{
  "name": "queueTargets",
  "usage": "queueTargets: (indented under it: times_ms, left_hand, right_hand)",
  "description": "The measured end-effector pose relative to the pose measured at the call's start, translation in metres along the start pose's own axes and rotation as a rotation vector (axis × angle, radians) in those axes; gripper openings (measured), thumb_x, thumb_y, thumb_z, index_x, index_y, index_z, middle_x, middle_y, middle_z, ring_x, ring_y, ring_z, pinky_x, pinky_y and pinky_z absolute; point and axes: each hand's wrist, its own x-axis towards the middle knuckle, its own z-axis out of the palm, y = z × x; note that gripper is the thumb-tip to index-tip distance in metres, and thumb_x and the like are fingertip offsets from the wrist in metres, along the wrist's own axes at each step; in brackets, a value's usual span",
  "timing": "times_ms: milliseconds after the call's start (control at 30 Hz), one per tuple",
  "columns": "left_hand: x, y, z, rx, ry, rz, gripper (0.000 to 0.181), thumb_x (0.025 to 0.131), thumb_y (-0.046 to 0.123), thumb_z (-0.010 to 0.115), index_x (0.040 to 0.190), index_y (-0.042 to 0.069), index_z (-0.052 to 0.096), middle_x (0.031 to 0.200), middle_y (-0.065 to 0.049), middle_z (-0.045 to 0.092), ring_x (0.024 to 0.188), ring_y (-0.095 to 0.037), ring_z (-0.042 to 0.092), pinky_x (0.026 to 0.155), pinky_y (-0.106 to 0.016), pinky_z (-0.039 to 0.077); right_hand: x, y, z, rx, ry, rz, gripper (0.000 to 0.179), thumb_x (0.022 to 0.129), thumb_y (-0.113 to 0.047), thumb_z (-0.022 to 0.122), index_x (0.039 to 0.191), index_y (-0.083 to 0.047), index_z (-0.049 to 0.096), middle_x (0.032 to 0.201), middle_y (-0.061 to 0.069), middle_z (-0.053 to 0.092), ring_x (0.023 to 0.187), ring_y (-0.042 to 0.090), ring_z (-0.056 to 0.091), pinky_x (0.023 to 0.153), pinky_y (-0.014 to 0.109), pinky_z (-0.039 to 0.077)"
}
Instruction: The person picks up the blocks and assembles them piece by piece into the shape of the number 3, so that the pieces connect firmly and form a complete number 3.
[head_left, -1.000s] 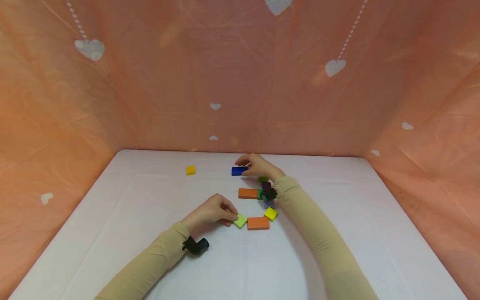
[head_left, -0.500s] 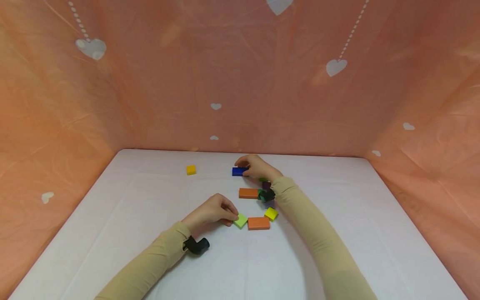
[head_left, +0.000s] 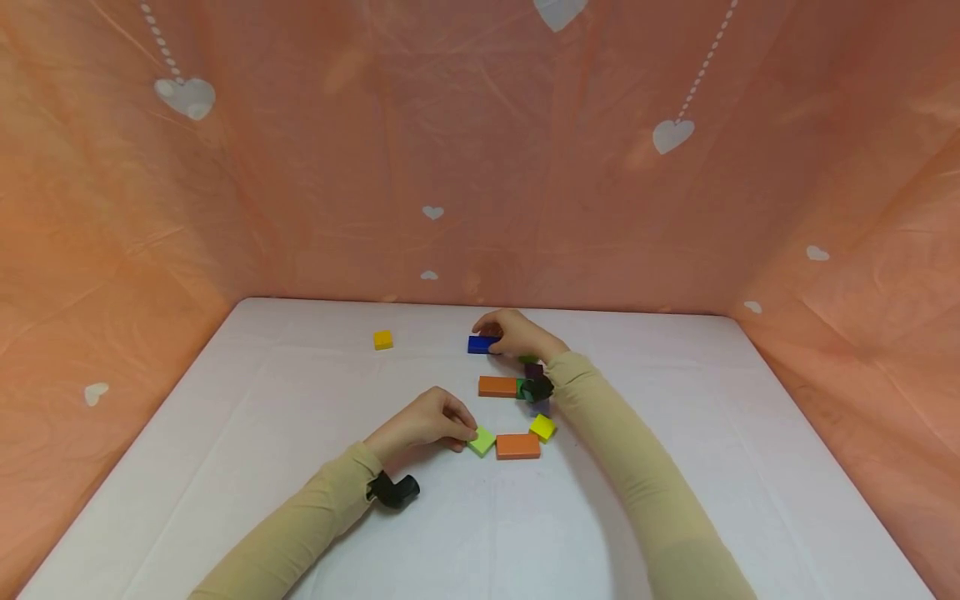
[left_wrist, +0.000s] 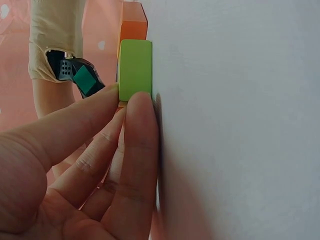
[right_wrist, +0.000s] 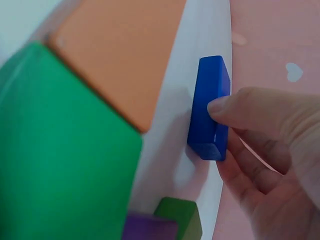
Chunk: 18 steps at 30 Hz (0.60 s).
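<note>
My left hand (head_left: 427, 421) pinches a light green block (left_wrist: 135, 70) between thumb and finger at the near end of a curved row of blocks. That block's far corner meets an orange block (head_left: 517, 447). At the back of the table my right hand (head_left: 517, 333) holds a long blue block (right_wrist: 207, 107), with the thumb on its near side and the fingers behind it. A dark green block (right_wrist: 182, 216) lies near the blue one, partly under the wrist in the head view.
Along the row sit a yellow block (head_left: 542, 428), a purple block (right_wrist: 150, 227) and a green block (right_wrist: 70, 150), which joins another orange block (head_left: 497, 387). A lone amber block (head_left: 382, 340) lies at the back left. Draped orange cloth (head_left: 480, 167) surrounds the white table (head_left: 300, 367).
My right hand has shifted the blue block slightly to the right. The left hand and the light green block stay where they were.
</note>
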Motion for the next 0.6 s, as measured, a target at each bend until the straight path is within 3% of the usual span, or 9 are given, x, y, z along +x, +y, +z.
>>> queueTargets:
  times_ms: [600]
  left_hand:
    - [0.001, -0.002, -0.001, 0.0, -0.006, 0.004, 0.01, 0.083, 0.001, 0.072, 0.091, -0.005, 0.07, 0.074, -0.008, 0.066, 0.06, -0.014, 0.062, 0.061, -0.03, 0.056]
  right_hand:
    - [-0.017, 0.01, -0.013, 0.017, 0.01, 0.037, 0.038, 0.084, 0.005, 0.068, 0.122, 0.001, 0.061, 0.117, 0.015, 0.062, 0.107, 0.027, 0.058, 0.094, 0.036, 0.048]
